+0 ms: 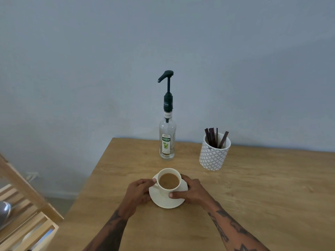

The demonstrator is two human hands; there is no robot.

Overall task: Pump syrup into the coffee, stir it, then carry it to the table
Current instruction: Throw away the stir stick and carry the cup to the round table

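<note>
Two hands on the saucer [167, 201] right now, one each side, so this looks like the bit where you line the coffee up with the pump before any syrup goes in. The left hand [138, 191] has its fingers [147, 181] curled onto the saucer's left edge with a fingertip up against the cup [169, 182]. The right hand [193, 192] is wrapped round the other side, thumb lying across the saucer's front edge at the foot of the cup, and the rest of those fingers go behind the cup where I can't see them. So both are gripping cup and saucer, not hanging loose.

The cup sits on its saucer on the wooden surface [262, 196], near the front, with milky coffee filling it most of the way. The syrup bottle [167, 140] stands upright further back, just behind the cup and apart from it. Its pump head [166, 75] is fully up and the spout points left.

My take on doing this well: slide the saucer along the surface rather than lifting it, since a cup that full would probably slosh. Aim to get the cup under the spout tip, which sits a bit left of the bottle, not straight in front of it. Or swivel the bottle instead. The bottle looks nearly empty, so it's likely light and tippy, worth steadying with one hand while pumping.

Stirrers [215, 137] are in the patterned pot [213, 156] off to the right, handy for after
</note>
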